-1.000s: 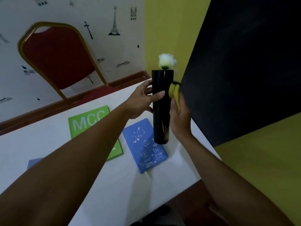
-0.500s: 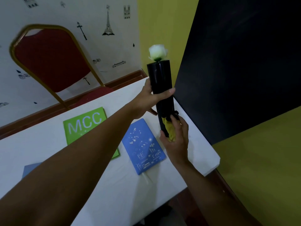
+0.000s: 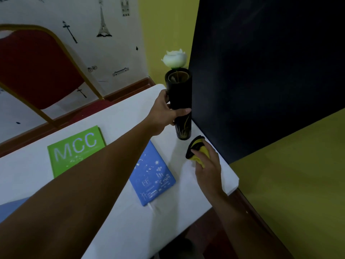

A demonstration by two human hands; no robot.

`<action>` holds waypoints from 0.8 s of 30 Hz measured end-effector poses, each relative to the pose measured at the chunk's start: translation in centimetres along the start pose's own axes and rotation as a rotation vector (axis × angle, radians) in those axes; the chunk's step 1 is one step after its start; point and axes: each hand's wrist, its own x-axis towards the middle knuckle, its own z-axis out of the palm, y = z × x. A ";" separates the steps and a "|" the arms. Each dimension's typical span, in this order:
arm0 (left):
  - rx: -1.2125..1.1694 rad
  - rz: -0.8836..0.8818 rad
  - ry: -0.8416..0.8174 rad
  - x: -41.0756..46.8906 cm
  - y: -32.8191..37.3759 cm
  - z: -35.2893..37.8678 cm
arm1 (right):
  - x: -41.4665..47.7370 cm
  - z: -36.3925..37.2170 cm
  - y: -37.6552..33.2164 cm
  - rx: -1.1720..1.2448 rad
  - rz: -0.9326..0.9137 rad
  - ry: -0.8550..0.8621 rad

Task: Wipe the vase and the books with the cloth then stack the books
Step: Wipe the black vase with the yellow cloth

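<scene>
Left hand [image 3: 164, 113] fingers wrapped mid-body on the tall black vase [image 3: 180, 101], standing at the table [image 3: 119, 116] corner. Right hand [image 3: 207, 165] clenches the yellow cloth [image 3: 197, 152] just beside its base. Vase looks top-heavy, slick: hold low-middle.

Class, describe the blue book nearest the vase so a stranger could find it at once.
Start at the white table. Near its right end stands a black vase; the blue book lies flat just in front of it. Unlike the green book marked MCC, its cover carries small white drawings.
</scene>
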 end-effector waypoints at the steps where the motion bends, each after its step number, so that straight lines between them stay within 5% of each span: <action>1: 0.005 0.015 -0.013 0.5 -0.4 0.3 | 0.1 -0.4 0.6 -0.031 0.000 -0.008; 12: 0.148 0.163 -0.089 6.6 -3.6 2.4 | 0.6 0.7 5.2 -0.189 0.026 -0.288; 24: 0.369 0.216 -0.113 8.0 -5.8 1.8 | 0.0 3.1 6.9 -0.201 0.020 -0.195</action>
